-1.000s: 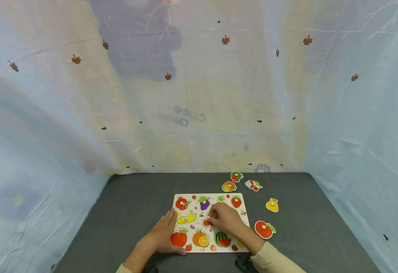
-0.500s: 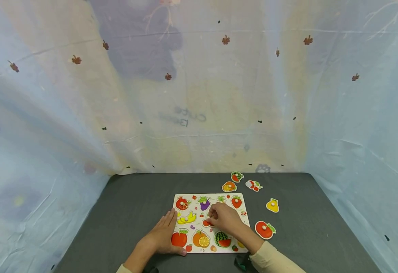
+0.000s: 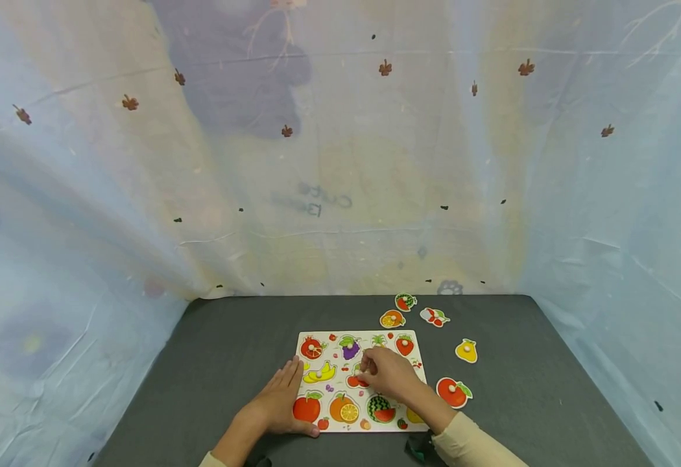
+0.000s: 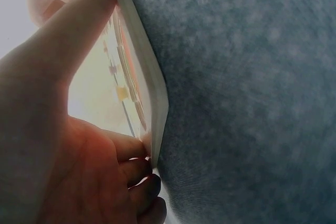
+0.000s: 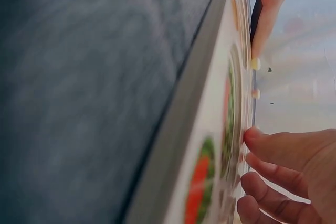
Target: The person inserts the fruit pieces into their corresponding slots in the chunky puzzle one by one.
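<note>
A white wooden fruit puzzle board [image 3: 340, 425] lies flat on the table. My left hand [image 3: 279, 399] rests along its left edge, fingers straight, with the thumb at the near corner. In the left wrist view, the fingertips [image 4: 147, 192] reach the board's rim. Over the middle of the board, my right hand [image 3: 388, 373] has its thumb and fingers curled at a cherry puzzle piece [image 3: 355, 381], pinching its small knob. The right wrist view has the thumb [image 5: 253, 136] and fingers close against the board's face. The right hand hides part of the pineapple picture [image 3: 378, 340].
Right of the board lie a red fruit piece [image 3: 451, 393] with a leaf and a yellow pear piece [image 3: 465, 351]. Behind it are an orange piece [image 3: 392, 318], a watermelon piece [image 3: 405, 301] and a red-and-white piece [image 3: 434, 316]. A patterned curtain [image 3: 340, 194] surrounds the grey table [image 3: 229, 350].
My right hand has shifted slightly to the right, so more of the cherry piece shows. The left hand and the loose pieces stay in place.
</note>
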Motion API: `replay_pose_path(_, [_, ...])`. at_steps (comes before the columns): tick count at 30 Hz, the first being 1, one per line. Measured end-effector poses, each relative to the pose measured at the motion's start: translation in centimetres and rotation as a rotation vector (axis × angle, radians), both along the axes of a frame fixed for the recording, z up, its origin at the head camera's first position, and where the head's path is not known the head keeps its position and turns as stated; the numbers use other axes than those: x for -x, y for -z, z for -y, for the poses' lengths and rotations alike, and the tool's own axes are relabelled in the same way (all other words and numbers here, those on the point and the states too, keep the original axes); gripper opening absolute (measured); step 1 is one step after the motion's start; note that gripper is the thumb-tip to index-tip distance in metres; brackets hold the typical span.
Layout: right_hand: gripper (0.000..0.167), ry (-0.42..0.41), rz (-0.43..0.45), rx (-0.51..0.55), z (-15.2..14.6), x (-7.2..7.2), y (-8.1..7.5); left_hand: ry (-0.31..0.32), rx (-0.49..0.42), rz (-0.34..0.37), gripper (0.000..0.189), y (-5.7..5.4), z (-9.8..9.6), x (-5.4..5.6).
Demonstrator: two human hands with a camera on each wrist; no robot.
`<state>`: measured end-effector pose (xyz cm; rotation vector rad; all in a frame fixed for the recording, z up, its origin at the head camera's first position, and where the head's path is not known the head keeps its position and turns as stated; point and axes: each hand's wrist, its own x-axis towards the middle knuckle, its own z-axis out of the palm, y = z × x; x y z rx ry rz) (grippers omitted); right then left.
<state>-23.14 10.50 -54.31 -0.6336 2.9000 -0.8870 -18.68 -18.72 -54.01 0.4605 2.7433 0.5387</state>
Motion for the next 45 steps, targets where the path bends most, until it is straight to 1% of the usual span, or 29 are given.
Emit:
replay_pose_path(6, [0.02, 0.016, 0.018, 0.001, -0.9, -0.2, -0.3, 0.004, 0.005, 0.007, 0.142, 0.0, 0.0, 0.0])
replay_pose_path(12, [0.02, 0.01, -0.026, 0.024, -2.1, -0.4, -0.3, 0.004, 0.001, 0.011, 0.142, -0.2, -0.1, 0.1])
replay_pose_path(17, [0.017, 0.039, -0.042, 0.048, -3.3, -0.2, -0.8, 0.004, 0.001, 0.014, 0.142, -0.1, 0.0, 0.1])
replay_pose_path(24, [0.015, 0.122, -0.058, 0.108, -5.5, 0.8, -1.2, 0.007, -0.006, 0.017, 0.142, 0.1, 0.1, 0.2])
replay_pose_path(28, [0.014, 0.174, -0.058, 0.135, -6.7, 1.4, -1.0, 0.009, -0.003, 0.016, 0.142, 0.0, 0.1, 0.2])
replay_pose_path(32, [0.012, 0.198, -0.063, 0.165, -7.9, 2.1, -0.9, 0.01, 0.004, 0.014, 0.141, 0.0, 0.1, 0.2])
replay_pose_path(35, [0.01, 0.222, -0.049, 0.164, -8.6, 2.7, -1.1, 0.01, 0.007, 0.014, 0.142, 0.0, 0.1, 0.2])
replay_pose_path(39, [0.01, 0.255, -0.054, 0.142, -9.6, 3.6, -1.3, 0.008, 0.01, 0.012, 0.142, 0.0, 0.1, 0.3])
replay_pose_path(45, [0.009, 0.277, -0.1, 0.142, -10.9, 4.3, -1.7, 0.008, 0.004, 0.012, 0.142, 0.0, 0.0, 0.2])
